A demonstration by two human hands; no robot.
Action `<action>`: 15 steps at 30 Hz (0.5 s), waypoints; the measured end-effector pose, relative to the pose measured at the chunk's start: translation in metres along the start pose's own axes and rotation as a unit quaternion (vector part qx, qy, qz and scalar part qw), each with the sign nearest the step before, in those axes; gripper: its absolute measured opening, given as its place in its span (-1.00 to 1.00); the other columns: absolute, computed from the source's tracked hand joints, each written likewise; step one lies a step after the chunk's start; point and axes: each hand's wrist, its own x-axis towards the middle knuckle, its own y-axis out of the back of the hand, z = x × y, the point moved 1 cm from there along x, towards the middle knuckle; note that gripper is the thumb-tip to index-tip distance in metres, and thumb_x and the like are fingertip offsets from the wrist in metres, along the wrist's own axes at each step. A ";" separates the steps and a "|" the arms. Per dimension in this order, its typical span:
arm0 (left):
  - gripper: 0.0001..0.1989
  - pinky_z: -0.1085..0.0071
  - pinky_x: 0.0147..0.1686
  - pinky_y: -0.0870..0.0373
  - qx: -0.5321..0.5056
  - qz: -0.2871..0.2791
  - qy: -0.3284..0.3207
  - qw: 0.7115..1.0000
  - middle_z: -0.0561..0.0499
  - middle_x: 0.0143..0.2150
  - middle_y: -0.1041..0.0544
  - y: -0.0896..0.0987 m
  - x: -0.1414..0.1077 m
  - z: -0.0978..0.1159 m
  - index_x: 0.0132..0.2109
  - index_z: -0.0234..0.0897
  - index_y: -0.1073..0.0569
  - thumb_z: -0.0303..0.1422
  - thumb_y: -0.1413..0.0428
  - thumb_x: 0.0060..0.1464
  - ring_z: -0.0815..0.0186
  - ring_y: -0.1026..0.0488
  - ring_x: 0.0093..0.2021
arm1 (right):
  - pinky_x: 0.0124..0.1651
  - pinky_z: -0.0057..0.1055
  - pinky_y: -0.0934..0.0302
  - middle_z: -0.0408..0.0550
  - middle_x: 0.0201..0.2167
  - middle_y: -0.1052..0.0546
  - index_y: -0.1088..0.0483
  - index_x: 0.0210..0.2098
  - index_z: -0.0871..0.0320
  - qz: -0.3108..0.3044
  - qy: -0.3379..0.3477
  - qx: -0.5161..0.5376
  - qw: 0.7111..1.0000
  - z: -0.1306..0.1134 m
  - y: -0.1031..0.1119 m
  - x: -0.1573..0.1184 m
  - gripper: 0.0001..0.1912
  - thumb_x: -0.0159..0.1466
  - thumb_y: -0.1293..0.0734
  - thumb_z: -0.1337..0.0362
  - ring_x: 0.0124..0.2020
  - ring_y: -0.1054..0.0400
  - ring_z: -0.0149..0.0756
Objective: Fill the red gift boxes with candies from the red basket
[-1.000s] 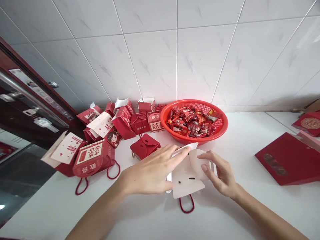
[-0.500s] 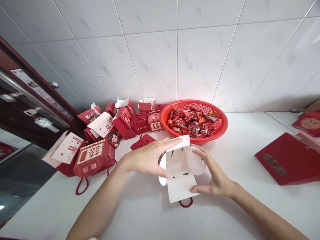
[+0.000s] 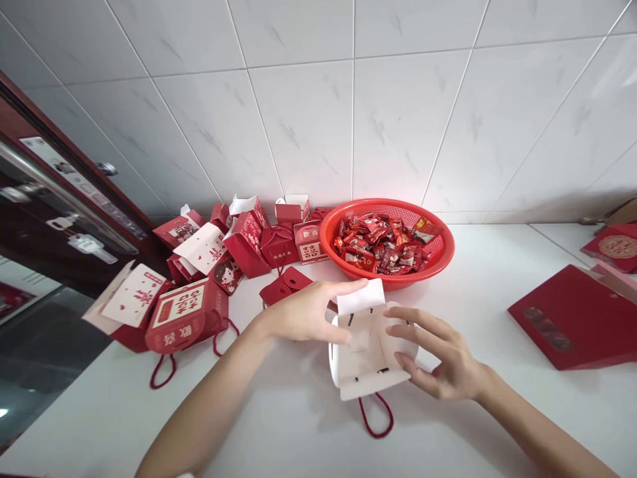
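Observation:
A candy box (image 3: 368, 358) stands with its top open towards me, its inside white and a red cord loop (image 3: 377, 418) hanging from the near side. My left hand (image 3: 311, 309) grips its left edge, the thumb inside and the fingers along the white back flap (image 3: 361, 297). At the right side, my right hand (image 3: 442, 355) is open, with curved, spread fingers against the right flap. Dark cord ends show through the white panels. Just behind the box stands a red plastic basket (image 3: 445, 259) holding wrapped candies (image 3: 381, 245).
Red and white candy boxes (image 3: 189, 312) crowd the left and back of the white table (image 3: 279, 425). A larger red box (image 3: 567, 318) sits at the right. Marbled wall tiles (image 3: 298, 119) rise behind, and a dark door with keys (image 3: 89, 245) is at the left.
The candy box has turned and tilted slightly, and its cord loop shows more. My right hand has come off the front flap to the right side. My left hand has shifted slightly right.

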 end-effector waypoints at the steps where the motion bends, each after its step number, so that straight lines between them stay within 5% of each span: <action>1: -0.06 0.25 -0.05 -0.53 -0.033 -0.011 0.005 0.999 -0.11 0.11 -0.63 0.000 0.005 -0.005 0.48 -0.18 -0.18 -0.36 -0.32 -0.03 0.08 -0.59 0.06 | -0.21 -0.19 -0.54 0.21 -0.03 -0.59 -0.43 0.07 0.07 0.005 -0.004 0.003 1.000 0.002 0.001 0.000 -0.62 0.27 -0.32 0.42 -0.15 -0.60 -0.06; 6: -0.14 0.21 0.01 -0.50 -0.154 -0.039 -0.011 0.987 -0.15 0.17 -0.59 0.004 0.025 -0.027 0.38 -0.20 -0.35 -0.39 -0.36 -0.11 0.11 -0.58 0.06 | -0.26 -0.26 -0.53 0.14 -0.17 -0.58 -0.47 -0.06 0.09 0.027 -0.016 0.009 0.999 0.008 0.001 0.000 -0.74 0.28 -0.30 0.43 -0.25 -0.58 -0.13; 11: -0.33 0.18 0.05 -0.52 -0.133 0.048 -0.026 0.990 -0.16 0.22 -0.55 0.006 0.024 -0.027 0.29 -0.18 -0.44 -0.29 -0.35 0.02 0.10 -0.58 0.07 | -0.24 -0.29 -0.52 0.15 -0.12 -0.57 -0.43 -0.08 0.11 0.041 -0.016 -0.019 0.999 0.014 0.001 0.000 -0.78 0.32 -0.28 0.45 -0.21 -0.58 -0.16; 15: -0.53 0.13 0.21 -0.44 0.011 0.167 -0.076 0.983 -0.11 0.24 -0.51 0.003 0.012 -0.010 0.18 -0.13 -0.54 -0.19 -0.29 0.14 0.07 -0.50 0.19 | -0.20 -0.26 -0.50 0.18 -0.10 -0.57 -0.43 -0.06 0.15 0.031 -0.008 -0.035 0.999 0.017 0.001 0.000 -0.80 0.33 -0.30 0.42 -0.17 -0.56 -0.13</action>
